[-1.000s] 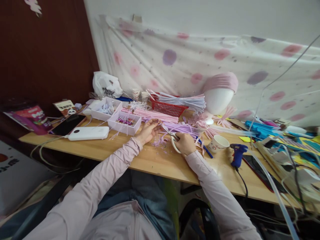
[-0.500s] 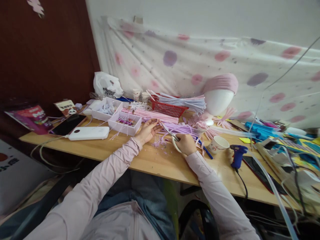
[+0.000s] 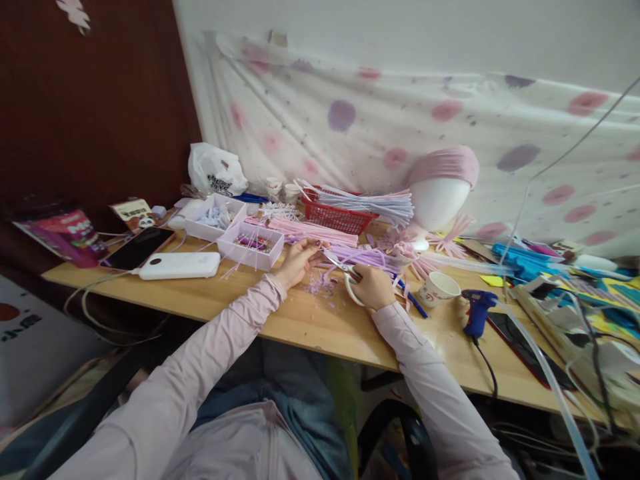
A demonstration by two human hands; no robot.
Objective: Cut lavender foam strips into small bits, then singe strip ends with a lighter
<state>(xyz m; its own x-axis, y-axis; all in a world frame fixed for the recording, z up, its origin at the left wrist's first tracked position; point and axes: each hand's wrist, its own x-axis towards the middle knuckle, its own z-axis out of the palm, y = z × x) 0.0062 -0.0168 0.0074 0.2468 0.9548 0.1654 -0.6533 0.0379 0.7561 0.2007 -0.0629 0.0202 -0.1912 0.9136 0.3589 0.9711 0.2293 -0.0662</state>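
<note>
My right hand point(image 3: 371, 287) grips white-handled scissors point(image 3: 345, 273), their blades pointing left toward my left hand. My left hand point(image 3: 299, 260) pinches the end of a lilac pipe cleaner point(image 3: 360, 257) from the pile lying across the wooden table point(image 3: 280, 320). Small lilac clippings point(image 3: 319, 287) lie on the table between my hands.
White trays point(image 3: 250, 243) of small parts, a white power bank point(image 3: 180, 265) and a phone point(image 3: 137, 247) lie to the left. A red basket point(image 3: 335, 215) of pipe cleaners and a mannequin head point(image 3: 440, 187) stand behind. A paper cup point(image 3: 437, 288), blue glue gun point(image 3: 477, 310) and cables sit right.
Both hands stay almost where they were; the scissors have shifted slightly at the pipe cleaner's end. The camera has drifted a little.
</note>
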